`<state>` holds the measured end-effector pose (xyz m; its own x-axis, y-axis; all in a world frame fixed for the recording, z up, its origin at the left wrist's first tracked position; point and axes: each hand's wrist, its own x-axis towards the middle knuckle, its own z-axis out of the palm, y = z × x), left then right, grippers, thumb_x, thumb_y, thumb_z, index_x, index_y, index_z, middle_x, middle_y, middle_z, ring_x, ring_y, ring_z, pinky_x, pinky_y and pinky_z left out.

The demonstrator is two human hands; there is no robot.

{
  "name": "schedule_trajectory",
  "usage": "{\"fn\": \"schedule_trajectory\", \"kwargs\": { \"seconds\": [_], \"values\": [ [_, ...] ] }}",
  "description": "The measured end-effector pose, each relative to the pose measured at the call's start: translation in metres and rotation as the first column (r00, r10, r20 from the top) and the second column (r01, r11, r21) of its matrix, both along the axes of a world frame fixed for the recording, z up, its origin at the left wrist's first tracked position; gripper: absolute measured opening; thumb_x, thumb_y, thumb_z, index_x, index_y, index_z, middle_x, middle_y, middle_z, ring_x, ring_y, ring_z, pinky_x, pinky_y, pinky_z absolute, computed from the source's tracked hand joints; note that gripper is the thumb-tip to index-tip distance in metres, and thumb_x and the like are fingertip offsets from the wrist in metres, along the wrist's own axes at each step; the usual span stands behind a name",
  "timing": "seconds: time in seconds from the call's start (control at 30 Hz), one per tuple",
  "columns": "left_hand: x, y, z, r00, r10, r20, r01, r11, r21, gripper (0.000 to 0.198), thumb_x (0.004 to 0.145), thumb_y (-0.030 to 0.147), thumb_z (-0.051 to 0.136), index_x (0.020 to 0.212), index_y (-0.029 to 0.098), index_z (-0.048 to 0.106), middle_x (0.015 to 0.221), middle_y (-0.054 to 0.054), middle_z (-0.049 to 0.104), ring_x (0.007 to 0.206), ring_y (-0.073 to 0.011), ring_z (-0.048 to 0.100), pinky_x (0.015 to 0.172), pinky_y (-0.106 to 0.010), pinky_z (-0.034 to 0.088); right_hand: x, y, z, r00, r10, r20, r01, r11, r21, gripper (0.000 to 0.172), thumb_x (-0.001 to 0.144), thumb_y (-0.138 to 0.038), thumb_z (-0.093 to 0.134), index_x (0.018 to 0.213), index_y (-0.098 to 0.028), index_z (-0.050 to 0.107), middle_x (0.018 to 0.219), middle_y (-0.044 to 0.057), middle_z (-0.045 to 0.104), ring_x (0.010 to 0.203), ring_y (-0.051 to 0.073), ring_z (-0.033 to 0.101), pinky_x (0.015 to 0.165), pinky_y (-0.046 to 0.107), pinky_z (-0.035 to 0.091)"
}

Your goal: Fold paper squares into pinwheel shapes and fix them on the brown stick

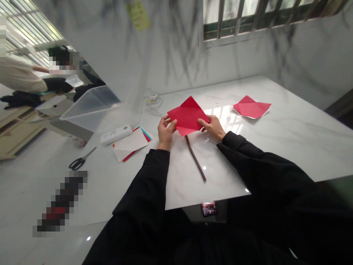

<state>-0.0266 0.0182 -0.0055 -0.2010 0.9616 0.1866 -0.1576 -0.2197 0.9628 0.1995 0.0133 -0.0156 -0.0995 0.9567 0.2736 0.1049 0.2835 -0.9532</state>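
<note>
fingers of your left hand [165, 134] and your right hand [215, 127] are pinched closed on opposite sides of a red sheet [191, 115], thumbs on its face, and you have it raised over the white table [286, 147] in front of you. below it a brown stick [196, 158] slants toward your near edge, its upper end hidden behind the paper, while another red piece [252, 107] lies well apart on your right and black-handled scissors [79, 162] on your left.
</note>
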Motion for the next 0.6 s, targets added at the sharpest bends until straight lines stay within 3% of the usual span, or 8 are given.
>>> {"fn": "schedule_trajectory", "kwargs": {
  "seconds": [0.13,0.27,0.4,0.6],
  "values": [
    [-0.001,0.002,-0.002,0.999,0.022,-0.037,-0.021,1.0,0.014,0.039,0.065,0.026,0.079,0.099,0.021,0.06,0.103,-0.004,0.07,0.083,-0.0158,0.069,0.07,-0.026,0.058,-0.001,0.004,-0.001,0.995,0.025,-0.096,-0.029,0.999,-0.036,0.037,0.082,-0.052,0.073,0.084,-0.015,0.071,0.072,0.008,0.073,0.06,0.02,0.07,0.051,0.028,0.058],
    [0.001,-0.003,0.004,0.997,-0.06,-0.046,0.06,0.998,-0.018,0.033,0.067,0.028,0.075,0.096,0.023,0.059,0.109,-0.004,0.07,0.086,-0.0148,0.069,0.072,-0.024,0.057,-0.001,0.006,0.002,0.989,0.002,-0.151,-0.012,0.998,-0.067,0.028,0.077,-0.042,0.074,0.079,-0.015,0.071,0.073,0.006,0.072,0.059,0.017,0.067,0.047,0.026,0.056],
    [0.002,-0.004,0.006,0.993,-0.114,-0.019,0.114,0.993,-0.019,0.041,0.07,0.037,0.079,0.103,0.024,0.059,0.109,-0.004,0.071,0.088,-0.0164,0.071,0.073,-0.026,0.057,-0.001,0.003,0.006,0.978,0.037,-0.205,-0.052,0.996,-0.067,0.025,0.074,-0.038,0.074,0.079,-0.014,0.071,0.071,0.004,0.071,0.058,0.014,0.063,0.046,0.024,0.053],
    [0.001,0.0,-0.004,0.992,0.063,-0.112,-0.057,0.997,0.054,0.048,0.062,0.035,0.088,0.099,0.021,0.062,0.092,-0.001,0.07,0.078,-0.0144,0.067,0.073,-0.024,0.056,-0.002,0.0,0.009,0.971,0.102,-0.215,-0.118,0.991,-0.066,0.026,0.072,-0.037,0.076,0.086,-0.015,0.075,0.075,0.003,0.073,0.061,0.014,0.064,0.049,0.023,0.052]
  ]
}}
